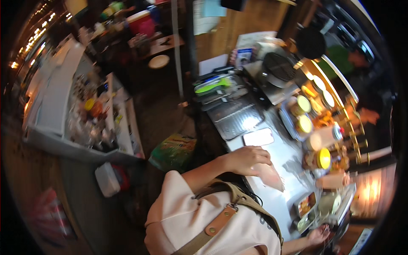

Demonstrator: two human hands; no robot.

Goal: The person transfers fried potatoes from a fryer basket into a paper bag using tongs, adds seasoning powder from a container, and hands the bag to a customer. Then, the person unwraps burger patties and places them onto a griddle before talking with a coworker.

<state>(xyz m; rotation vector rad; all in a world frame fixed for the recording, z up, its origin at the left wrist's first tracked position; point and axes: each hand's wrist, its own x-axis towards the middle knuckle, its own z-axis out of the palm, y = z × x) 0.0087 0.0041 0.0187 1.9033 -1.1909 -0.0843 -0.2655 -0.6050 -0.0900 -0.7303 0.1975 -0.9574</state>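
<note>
Head view: close in front of the person, the left hand (250, 160) is resting on a pale, thin sheet (270, 177), fingers close together, probably steadying it flat on the shiny surface (282, 149); whether they are pinching it, I cannot tell. Farther along, the right hand (318, 234) is hovering beside a food tray (313, 212), its fingers too blurred to read. A lit phone (259, 137) is lying just past the sheet, while yellow-lidded jars (324, 158) are lining the far side, seemingly to leave working room.
</note>
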